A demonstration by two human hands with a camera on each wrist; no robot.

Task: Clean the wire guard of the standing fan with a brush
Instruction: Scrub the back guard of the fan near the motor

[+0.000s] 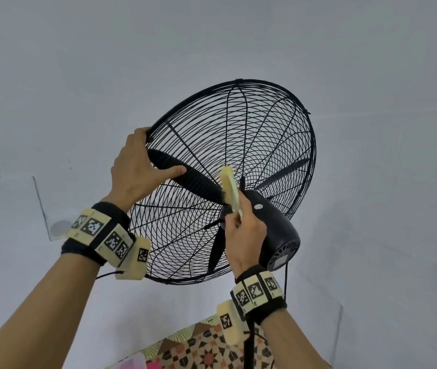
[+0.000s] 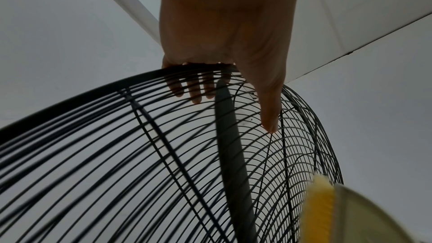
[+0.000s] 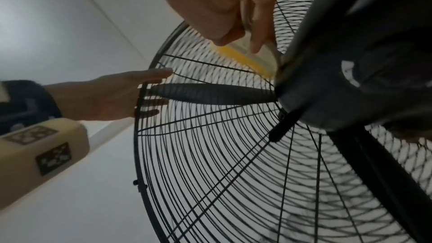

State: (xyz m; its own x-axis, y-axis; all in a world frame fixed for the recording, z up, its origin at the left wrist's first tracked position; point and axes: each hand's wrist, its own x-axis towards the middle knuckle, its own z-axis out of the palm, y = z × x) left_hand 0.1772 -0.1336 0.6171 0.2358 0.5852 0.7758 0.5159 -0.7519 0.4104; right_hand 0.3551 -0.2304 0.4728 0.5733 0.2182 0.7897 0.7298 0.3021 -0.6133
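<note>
So the black wire guard (image 1: 238, 161) fills the middle of the head view, tilted back, with the dark fan blades (image 1: 185, 174) visible through the wires. The left hand (image 1: 134, 166) is hooked over the guard's rim at about 10 o'clock: fingers (image 2: 196, 91) curled over the edge to the far side, thumb stretched out flat along the back wires, pointing toward the hub. The right hand (image 1: 244, 235) pinches a pale yellow brush (image 1: 229, 187) between thumb and fingers, bristles against the rear wires at roughly 11 o'clock of the black motor housing (image 1: 273, 230), right next to it. Both wrists wear dark bands with cream marker blocks (image 1: 105, 233). A patterned surface (image 1: 212, 347) sits at 6 o'clock, behind the fan pole (image 1: 249, 350).
</note>
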